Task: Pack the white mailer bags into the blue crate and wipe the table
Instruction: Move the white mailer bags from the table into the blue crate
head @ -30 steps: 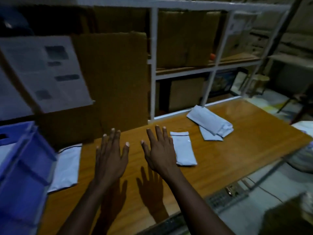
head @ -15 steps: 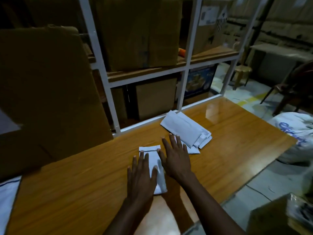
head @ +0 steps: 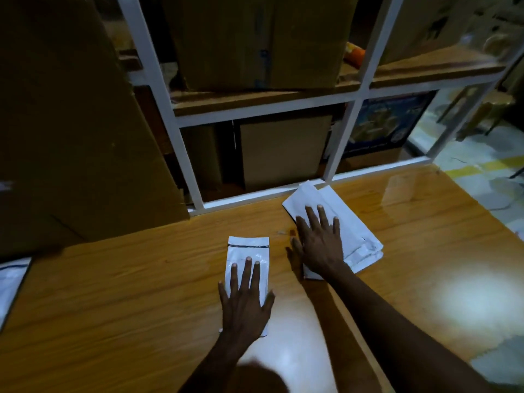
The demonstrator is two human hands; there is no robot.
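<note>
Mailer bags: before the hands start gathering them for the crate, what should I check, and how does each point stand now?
1. Left hand on the single mailer bag: ok, lying flat on it.
2. Right hand on the stack of mailer bags: ok, lying flat on it.
3. Bags gripped for lifting: not ok, the fingers are straight on both.
4. Blue crate located: cannot tell, not in view.
5. All bags covered: not ok, a third bag lies untouched at the left edge of the table.
</note>
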